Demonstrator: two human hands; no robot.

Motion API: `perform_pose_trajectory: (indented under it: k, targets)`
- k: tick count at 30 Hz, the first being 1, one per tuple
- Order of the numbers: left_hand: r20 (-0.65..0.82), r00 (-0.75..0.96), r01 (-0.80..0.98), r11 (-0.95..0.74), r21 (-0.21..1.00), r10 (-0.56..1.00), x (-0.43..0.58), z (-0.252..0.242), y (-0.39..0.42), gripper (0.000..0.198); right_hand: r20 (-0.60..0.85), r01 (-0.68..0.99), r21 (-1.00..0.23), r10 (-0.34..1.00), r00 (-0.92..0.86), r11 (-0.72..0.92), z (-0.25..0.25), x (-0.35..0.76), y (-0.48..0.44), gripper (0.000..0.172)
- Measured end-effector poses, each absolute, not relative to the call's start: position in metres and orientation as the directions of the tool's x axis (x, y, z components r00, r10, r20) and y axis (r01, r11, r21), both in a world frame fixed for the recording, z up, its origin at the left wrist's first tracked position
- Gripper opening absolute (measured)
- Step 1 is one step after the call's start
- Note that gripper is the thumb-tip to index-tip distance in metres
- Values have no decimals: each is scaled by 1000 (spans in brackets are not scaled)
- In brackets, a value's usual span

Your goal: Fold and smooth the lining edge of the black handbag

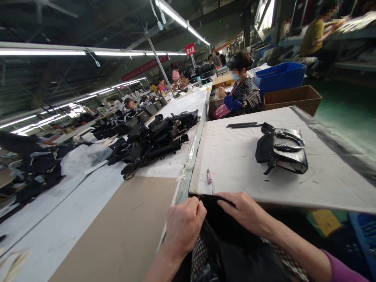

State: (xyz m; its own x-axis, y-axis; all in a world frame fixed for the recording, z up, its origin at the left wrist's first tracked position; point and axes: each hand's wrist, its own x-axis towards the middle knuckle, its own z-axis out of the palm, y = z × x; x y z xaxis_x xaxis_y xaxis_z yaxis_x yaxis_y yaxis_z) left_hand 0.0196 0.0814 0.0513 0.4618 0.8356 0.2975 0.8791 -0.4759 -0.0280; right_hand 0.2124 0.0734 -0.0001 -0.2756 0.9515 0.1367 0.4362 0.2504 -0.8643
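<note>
At the near edge of the table my left hand (187, 221) is closed in a fist on the upper rim of a black bag (235, 244). My right hand (245, 209) grips the same rim farther right, its thumb reaching over the edge. The bag's dark, partly glossy material hangs over my lap, and its lower part runs out of view. Just beyond my hands lie small red-handled thread snips (208, 176). To the right on the white table a black handbag (283, 150) with a shiny textured panel and handles rests on its side.
Two thin black strips (243, 125) lie at the white table's far side. A heap of black bag pieces (158, 141) and clear plastic (85, 158) cover the left bench. Beyond sit a co-worker (239, 90), a blue bin (280, 74) and a brown carton (292, 100).
</note>
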Motion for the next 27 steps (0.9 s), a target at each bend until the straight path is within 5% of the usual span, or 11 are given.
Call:
perform_pose_trajectory:
  k: [21,27]
  targets:
    - [180,426,892,-445,78,886,22,53,89,37,87,348,-932,995,-58,102,7,205,73,40]
    - [103,416,891,-428,152,903,42,76,88,14,105,348,-929,991,-82,127,5,212,64,40]
